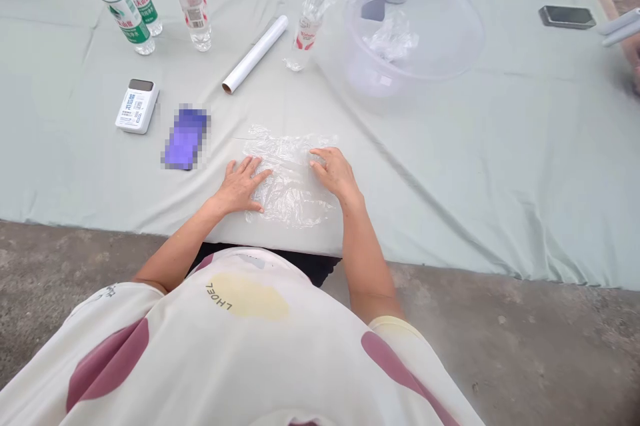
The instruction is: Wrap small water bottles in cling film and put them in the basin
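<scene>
A crinkled sheet of clear plastic wrap (287,176) lies flat on the pale green cloth (475,166) close to its near edge. My left hand (241,185) rests flat on the sheet's left edge, fingers stretched out and spread. My right hand (334,171) lies on the sheet's right side, palm down, fingers slightly curled and pressing on the film. Neither hand holds anything.
Beyond the sheet lie a white roll of wrap (255,54), a tipped clear bottle (309,25), standing water bottles (131,13) (193,3), a clear plastic basin (415,33) with crumpled film inside, a white device (137,106), a blurred purple object (185,138) and a phone (567,17). Bare concrete (525,346) borders the cloth.
</scene>
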Motion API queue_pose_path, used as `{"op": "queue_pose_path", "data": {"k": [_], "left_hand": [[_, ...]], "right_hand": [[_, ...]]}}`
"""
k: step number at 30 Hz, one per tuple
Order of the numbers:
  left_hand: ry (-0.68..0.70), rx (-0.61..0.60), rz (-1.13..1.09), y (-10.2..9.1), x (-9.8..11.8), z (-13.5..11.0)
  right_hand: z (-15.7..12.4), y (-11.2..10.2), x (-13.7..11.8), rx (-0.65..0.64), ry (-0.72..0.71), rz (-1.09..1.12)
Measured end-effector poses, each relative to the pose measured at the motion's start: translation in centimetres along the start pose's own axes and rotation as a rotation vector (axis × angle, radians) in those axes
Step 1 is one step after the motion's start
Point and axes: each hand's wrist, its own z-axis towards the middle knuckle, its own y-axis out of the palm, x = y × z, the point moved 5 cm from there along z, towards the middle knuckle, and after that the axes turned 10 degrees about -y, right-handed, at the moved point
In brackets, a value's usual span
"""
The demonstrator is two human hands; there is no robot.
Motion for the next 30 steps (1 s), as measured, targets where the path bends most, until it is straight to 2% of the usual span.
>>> {"op": "queue_pose_path", "data": {"k": [3, 5, 7, 10, 13, 16, 18, 20, 23, 25, 27, 30], "left_hand": [[-0.016, -0.034, 0.059, -0.2, -0.7, -0.3], [-0.008, -0.043, 0.058, -0.3, -1.0, -0.3], [0.003, -0.048, 0.055, -0.2, -1.2, -0.1], [0.012, -0.048, 0.037, -0.3, -1.3, -0.1], [0.035, -0.027, -0.067, -1.7, -1.6, -0.8], [0.068, 0.036, -0.257, -4.5, -2.8, -1.2], [0.03, 0.159, -0.421, -7.0, -4.6, -0.4], [-0.087, 0.346, -0.586, -9.7, -7.4, 1.9], [-0.335, 0.593, -0.744, -13.2, -12.6, 7.7], [-0.527, 0.662, -0.834, -14.9, -15.9, 12.2], [-0.681, 0.68, -0.929, -16.4, -18.2, 16.3], [-0.738, 0.768, -0.945, -19.2, -19.6, 20.4]], "right_hand": [[1.5, -1.3, 3.4, 0.037, 0.11, -0.078], [1.7, -3.0, 5.4, 0.127, 0.171, -0.092], [1.4, -4.7, 6.3, 0.233, 0.178, -0.098], [0.1, -6.2, 5.3, 0.353, 0.095, -0.08], [-2.2, -5.8, 2.9, 0.34, 0.025, -0.044], [-5.2, -4.5, 1.7, 0.307, 0.024, 0.004], [-7.3, -3.7, 2.1, 0.329, 0.08, 0.03], [-9.3, -3.1, 3.1, 0.392, 0.17, 0.061], [-11.9, -2.5, 4.3, 0.502, 0.299, 0.1], [-13.3, -2.4, 4.5, 0.54, 0.35, 0.109], [-14.5, -2.4, 4.3, 0.541, 0.387, 0.107], [-16.2, -2.7, 4.2, 0.534, 0.445, 0.095]]}}
